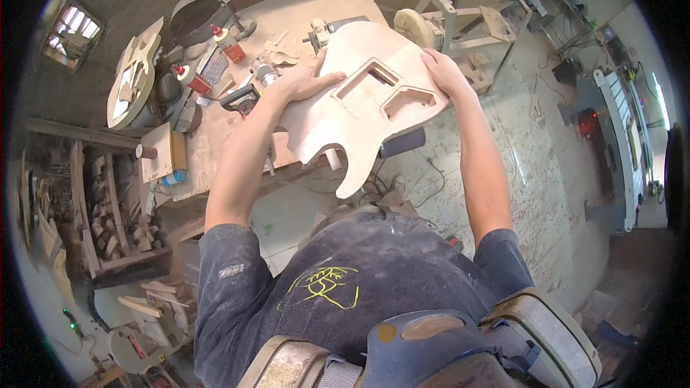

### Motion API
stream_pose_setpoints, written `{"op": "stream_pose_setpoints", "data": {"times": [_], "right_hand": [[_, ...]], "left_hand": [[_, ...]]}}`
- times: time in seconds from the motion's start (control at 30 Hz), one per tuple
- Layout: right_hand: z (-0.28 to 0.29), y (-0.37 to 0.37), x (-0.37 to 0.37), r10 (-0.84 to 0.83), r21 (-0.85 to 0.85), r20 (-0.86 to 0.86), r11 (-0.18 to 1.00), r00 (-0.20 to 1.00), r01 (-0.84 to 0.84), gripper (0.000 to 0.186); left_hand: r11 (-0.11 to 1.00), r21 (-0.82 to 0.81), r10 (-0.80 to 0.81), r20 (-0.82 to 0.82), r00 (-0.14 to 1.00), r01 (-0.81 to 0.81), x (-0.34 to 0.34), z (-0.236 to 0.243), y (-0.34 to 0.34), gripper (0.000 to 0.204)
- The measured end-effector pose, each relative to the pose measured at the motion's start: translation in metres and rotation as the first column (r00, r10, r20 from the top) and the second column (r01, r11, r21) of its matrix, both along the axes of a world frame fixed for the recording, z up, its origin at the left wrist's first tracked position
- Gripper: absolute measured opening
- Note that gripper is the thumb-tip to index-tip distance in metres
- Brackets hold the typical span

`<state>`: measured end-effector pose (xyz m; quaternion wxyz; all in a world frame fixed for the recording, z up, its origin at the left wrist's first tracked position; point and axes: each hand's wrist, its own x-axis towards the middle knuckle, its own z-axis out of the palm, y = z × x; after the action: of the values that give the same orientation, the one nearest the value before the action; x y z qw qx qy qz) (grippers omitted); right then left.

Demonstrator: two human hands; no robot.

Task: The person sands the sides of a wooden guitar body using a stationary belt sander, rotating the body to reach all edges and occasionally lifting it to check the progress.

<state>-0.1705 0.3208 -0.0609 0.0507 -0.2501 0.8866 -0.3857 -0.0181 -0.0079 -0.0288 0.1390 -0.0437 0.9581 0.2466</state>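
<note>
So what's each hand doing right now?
Left hand: holding the pale, curvy wooden guitar body at one edge.
Right hand: holding the same body's opposite edge.

A bare wooden guitar body, hollowed in two places, held aslant.

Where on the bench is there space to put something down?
The bench looks bare along its back, behind the wood scraps. A smaller patch shows between the wooden block and the person's left forearm. It's crowded left of the guitar body, where two bottles and a black-and-red tool sit close together.
</note>
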Motion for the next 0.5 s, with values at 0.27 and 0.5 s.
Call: {"op": "stream_pose_setpoints", "data": {"times": [0.27,0.5], "right_hand": [[0.000,0.047,0.006,-0.051,-0.024,0.078,0.998,0.996,0.053,0.050],[0.002,0.079,0.017,-0.056,-0.162,0.266,0.982,0.962,0.102,0.049]], "left_hand": [[0.992,-0.115,0.054,-0.057,0.997,-0.060,0.004,0.014,0.038,0.097],[0.925,-0.304,0.070,-0.452,0.889,-0.228,-0.002,-0.019,0.036,0.072]]}}
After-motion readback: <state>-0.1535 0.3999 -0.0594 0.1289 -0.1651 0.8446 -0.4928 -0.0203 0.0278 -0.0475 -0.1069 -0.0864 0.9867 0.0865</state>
